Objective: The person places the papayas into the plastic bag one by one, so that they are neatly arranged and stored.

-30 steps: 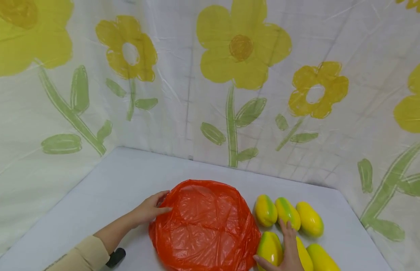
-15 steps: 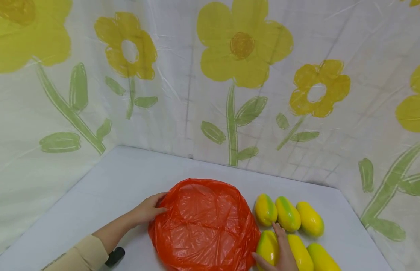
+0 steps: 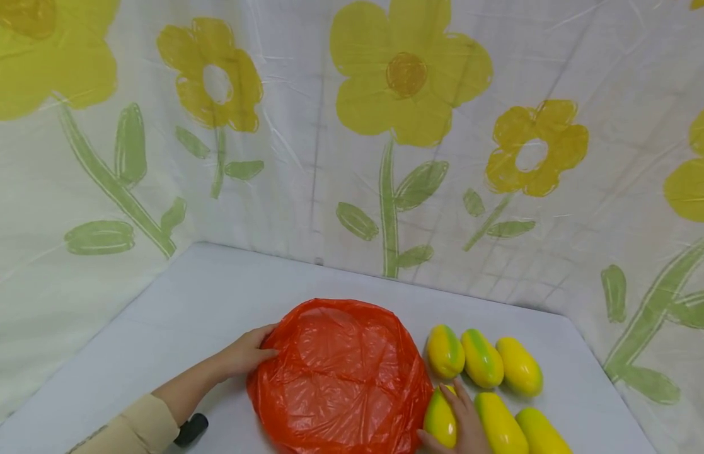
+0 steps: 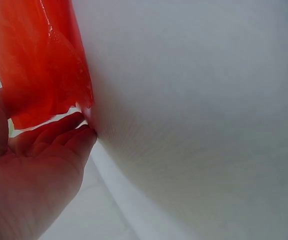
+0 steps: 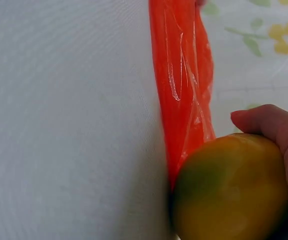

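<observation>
"Head view first: what do the hands have?"

"The right hand (image 3: 471, 425) is wrapped round a yellow-green fruit (image 3: 440, 419) just beside the red plastic (image 3: 343, 384), thumb at its near side, fingers over the far side. The left hand (image 3: 246, 353) rests at the plastic's opposite edge, thumb and fingers apart, the film between them."

"What could go wrong?"

"The fruit looks smooth and rounded, so a loose hold could let it slip and roll. I'd guess the thin film could drag or crumple if the fruit catches its edge, since the left hand shows no firm pinch."

"And room?"

"Tight rightward: the neighbouring fruit (image 3: 501, 424) sits close to the right hand, the back-row fruit (image 3: 445, 352) just beyond. More table (image 3: 215, 290) shows leftward and behind the plastic, though a dark object (image 3: 191, 430) lies by the left sleeve (image 3: 133, 425)."
</observation>
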`<state>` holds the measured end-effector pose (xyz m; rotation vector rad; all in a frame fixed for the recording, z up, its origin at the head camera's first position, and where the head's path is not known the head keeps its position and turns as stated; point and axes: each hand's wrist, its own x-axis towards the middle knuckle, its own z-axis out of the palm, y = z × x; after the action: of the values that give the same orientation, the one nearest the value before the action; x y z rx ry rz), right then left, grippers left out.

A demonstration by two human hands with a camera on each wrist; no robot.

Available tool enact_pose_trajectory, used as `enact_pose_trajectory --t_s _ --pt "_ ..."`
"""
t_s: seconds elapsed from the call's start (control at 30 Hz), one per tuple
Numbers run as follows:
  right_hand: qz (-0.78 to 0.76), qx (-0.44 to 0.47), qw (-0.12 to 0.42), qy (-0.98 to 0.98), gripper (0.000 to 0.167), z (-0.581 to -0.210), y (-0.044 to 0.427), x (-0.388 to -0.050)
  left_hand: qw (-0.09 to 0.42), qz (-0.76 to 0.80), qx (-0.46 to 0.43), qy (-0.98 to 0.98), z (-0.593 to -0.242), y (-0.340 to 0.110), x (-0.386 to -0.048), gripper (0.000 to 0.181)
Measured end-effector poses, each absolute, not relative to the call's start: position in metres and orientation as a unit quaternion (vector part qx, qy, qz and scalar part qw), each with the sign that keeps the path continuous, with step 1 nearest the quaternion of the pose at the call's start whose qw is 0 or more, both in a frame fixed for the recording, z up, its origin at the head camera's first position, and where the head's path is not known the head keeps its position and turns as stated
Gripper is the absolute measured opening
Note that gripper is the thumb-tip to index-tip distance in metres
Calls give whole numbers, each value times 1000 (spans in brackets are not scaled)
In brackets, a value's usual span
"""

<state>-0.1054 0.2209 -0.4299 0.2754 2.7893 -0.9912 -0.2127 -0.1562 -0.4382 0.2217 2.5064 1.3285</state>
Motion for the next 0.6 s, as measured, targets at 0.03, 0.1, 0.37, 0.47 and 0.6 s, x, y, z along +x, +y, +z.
enact_pose_trajectory --t_s 0.03,0.1,0.37,0.47,0.6 --pt "-332 94 86 935 97 -431 221 -106 148 461 78 871 -438 -156 -213 54" --pt "-332 96 88 934 100 -431 222 -106 148 461 79 872 -438 -156 -213 53" --pt "-326 100 84 936 99 -432 221 -105 158 474 84 862 -439 -157 -212 49" --pt "-327 94 77 937 95 -433 221 -105 161 477 86 860 -439 -157 -211 49" --pt "-328 82 71 938 92 -435 222 -106 163 477 84 859 -439 -157 -212 49"
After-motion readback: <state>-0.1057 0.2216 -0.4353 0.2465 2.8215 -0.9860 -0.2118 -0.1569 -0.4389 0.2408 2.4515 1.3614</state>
